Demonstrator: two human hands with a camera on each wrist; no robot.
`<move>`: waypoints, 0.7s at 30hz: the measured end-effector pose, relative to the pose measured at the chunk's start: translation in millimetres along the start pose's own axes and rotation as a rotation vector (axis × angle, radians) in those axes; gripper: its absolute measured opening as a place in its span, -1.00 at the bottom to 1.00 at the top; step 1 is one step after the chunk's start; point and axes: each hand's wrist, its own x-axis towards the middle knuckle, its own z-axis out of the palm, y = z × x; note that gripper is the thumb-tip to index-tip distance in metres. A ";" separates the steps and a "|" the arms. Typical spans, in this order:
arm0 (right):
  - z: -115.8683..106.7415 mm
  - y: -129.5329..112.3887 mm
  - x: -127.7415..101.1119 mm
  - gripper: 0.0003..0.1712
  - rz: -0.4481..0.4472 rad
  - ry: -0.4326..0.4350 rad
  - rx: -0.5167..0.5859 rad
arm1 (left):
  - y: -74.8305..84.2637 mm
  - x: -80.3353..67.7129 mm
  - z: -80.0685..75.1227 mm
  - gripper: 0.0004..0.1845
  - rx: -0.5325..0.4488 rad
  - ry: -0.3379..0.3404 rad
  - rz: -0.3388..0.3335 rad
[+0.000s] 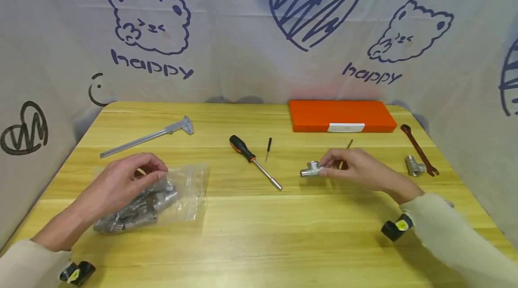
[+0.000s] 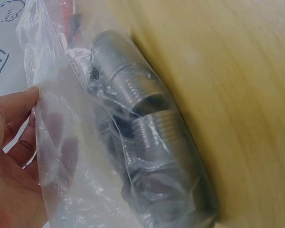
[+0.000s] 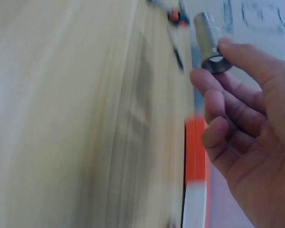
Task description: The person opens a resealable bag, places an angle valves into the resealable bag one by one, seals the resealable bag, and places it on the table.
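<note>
A clear plastic bag point(image 1: 178, 193) point(image 2: 85, 156) full of several threaded metal pipe fittings point(image 1: 137, 209) point(image 2: 137, 90) lies on the wooden table point(image 1: 259, 234) at the left. My left hand point(image 1: 121, 180) point(image 2: 14, 142) rests on the bag's top and pinches the plastic with thumb and fingers. Right of centre, my right hand point(image 1: 356, 166) point(image 3: 247, 118) pinches a silver tee fitting point(image 1: 310, 169) point(image 3: 210, 45) between thumb and fingertips, just above the tabletop.
A screwdriver with a black and orange handle point(image 1: 252, 158) and a small thin driver point(image 1: 268, 148) lie mid-table. A steel caliper point(image 1: 149, 136) sits back left, an orange case point(image 1: 341, 116) back right. A brown wrench point(image 1: 418, 148) and another silver fitting point(image 1: 413, 165) lie far right.
</note>
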 end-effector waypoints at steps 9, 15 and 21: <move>63.7 -78.4 78.1 -0.78 -0.108 -0.061 0.164 | 0.4 0.6 1.9 -0.95 -0.005 0.001 -0.004; 105.6 -117.6 103.5 -0.73 -0.110 -0.104 0.195 | -0.4 0.8 3.1 -0.97 -0.017 0.013 -0.006; 139.4 -146.0 121.3 -0.71 -0.065 -0.121 0.202 | -1.1 -0.2 2.4 -0.97 -0.008 0.011 -0.006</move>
